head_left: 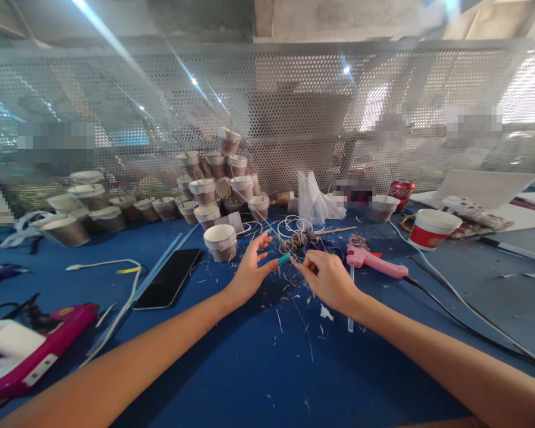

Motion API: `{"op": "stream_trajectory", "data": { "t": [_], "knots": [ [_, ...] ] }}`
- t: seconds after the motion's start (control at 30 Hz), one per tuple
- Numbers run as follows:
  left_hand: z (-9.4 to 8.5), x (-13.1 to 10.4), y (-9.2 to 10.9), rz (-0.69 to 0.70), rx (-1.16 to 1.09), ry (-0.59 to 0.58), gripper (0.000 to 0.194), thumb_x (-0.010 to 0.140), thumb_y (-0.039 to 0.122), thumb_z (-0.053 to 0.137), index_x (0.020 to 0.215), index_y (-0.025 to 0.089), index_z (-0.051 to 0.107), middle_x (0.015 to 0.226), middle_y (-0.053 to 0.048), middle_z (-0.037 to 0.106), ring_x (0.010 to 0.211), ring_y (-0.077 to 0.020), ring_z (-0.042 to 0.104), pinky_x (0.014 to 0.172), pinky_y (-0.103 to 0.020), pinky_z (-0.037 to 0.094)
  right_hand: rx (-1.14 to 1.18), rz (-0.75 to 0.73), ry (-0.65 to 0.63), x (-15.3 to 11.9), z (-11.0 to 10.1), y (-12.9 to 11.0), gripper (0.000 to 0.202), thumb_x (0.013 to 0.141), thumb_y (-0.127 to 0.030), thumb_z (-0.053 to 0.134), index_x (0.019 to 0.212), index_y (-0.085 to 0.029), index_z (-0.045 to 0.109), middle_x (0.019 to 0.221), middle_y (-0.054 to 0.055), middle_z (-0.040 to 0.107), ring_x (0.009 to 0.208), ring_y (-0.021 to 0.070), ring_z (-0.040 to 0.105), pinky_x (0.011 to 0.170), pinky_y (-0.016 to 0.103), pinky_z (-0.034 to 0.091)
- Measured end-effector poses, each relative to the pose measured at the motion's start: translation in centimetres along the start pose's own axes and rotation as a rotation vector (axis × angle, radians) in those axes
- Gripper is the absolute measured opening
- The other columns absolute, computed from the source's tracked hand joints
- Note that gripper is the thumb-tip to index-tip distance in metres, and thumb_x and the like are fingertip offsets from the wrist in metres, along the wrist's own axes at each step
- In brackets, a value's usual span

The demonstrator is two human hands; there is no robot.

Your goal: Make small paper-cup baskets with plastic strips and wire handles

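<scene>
My left hand (248, 268) is raised over the blue table, its fingers apart and slightly bent. A small teal piece (284, 258), perhaps a finger cap, covers its thumb tip. Close beside it, my right hand (327, 276) has its thumb and index finger pinched near the teal piece; whatever sits in the pinch is too small to name. Just behind both hands lies a tangle of brown and white cord (296, 241). A small pot with a whitish rim (220, 242) stands left of my left hand. Right of my right hand lies a pink glue gun (377, 261).
Small pots (203, 191) are stacked at the back, before a perforated metal screen (294, 107). A black phone (167, 279) and a magenta power strip (40, 351) lie left. Right are a red-and-white paper cup (433, 230), a cola can (401, 193) and cables. Scraps litter the table.
</scene>
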State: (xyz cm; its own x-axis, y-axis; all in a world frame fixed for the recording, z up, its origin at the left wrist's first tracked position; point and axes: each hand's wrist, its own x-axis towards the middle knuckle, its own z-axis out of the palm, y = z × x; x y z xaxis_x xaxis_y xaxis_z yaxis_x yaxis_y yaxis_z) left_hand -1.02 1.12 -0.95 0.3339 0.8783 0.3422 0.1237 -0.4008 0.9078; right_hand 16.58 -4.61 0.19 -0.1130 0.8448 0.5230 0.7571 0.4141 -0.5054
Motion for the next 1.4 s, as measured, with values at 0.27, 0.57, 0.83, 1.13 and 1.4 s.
{"op": "stream_trajectory", "data": {
  "t": [0.27,0.57,0.83,1.13,1.4],
  "knots": [
    [0.0,-0.1,-0.3,0.017,-0.149,-0.040,0.077,0.070,0.033,0.062,0.133,0.017,0.020,0.124,-0.015,0.043,0.116,-0.0246,0.039,0.098,-0.043,0.031,0.017,-0.036,-0.038,0.1,0.2,0.3,0.026,0.078,-0.021,0.048,0.055,-0.019,0.037,0.054,-0.002,0.047,0.048,0.0075,0.040,0.049,0.022,0.028],
    [0.0,0.0,0.8,-0.127,-0.553,0.021,0.082,0.057,0.020,0.074,0.126,0.023,0.030,0.128,-0.012,0.039,0.109,-0.0233,0.049,0.090,-0.039,0.040,-0.022,-0.128,-0.077,0.1,0.3,0.7,0.026,0.080,-0.021,0.045,0.057,-0.019,0.033,0.056,-0.003,0.043,0.051,0.0079,0.039,0.051,0.023,0.028],
    [0.3,-1.0,0.6,0.117,-0.076,0.285,0.039,0.077,0.032,0.055,0.108,0.023,0.032,0.098,-0.002,0.042,0.078,-0.0099,0.050,0.071,-0.026,0.045,0.063,0.031,0.107,0.7,-0.5,1.4,0.027,0.080,-0.031,0.047,0.057,-0.020,0.038,0.052,-0.003,0.045,0.047,0.0085,0.039,0.050,0.024,0.031],
    [0.8,-1.3,1.0,-0.056,-0.108,0.051,0.042,0.077,0.035,0.055,0.111,0.023,0.033,0.118,-0.007,0.040,0.090,-0.0140,0.051,0.078,-0.030,0.045,0.761,0.441,-0.082,1.3,-0.8,0.9,0.031,0.067,-0.044,0.060,0.058,-0.017,0.050,0.048,-0.003,0.052,0.037,0.0073,0.048,0.039,0.022,0.038],
    [0.7,-0.9,1.3,-0.082,-0.290,0.009,0.060,0.074,0.031,0.059,0.125,0.027,0.027,0.141,-0.011,0.020,0.086,-0.0138,0.055,0.082,-0.036,0.045,0.994,0.500,-0.190,1.0,-0.6,0.9,0.034,0.064,-0.049,0.063,0.061,-0.015,0.057,0.046,-0.004,0.052,0.037,0.0073,0.050,0.041,0.022,0.044]
  ]
}}
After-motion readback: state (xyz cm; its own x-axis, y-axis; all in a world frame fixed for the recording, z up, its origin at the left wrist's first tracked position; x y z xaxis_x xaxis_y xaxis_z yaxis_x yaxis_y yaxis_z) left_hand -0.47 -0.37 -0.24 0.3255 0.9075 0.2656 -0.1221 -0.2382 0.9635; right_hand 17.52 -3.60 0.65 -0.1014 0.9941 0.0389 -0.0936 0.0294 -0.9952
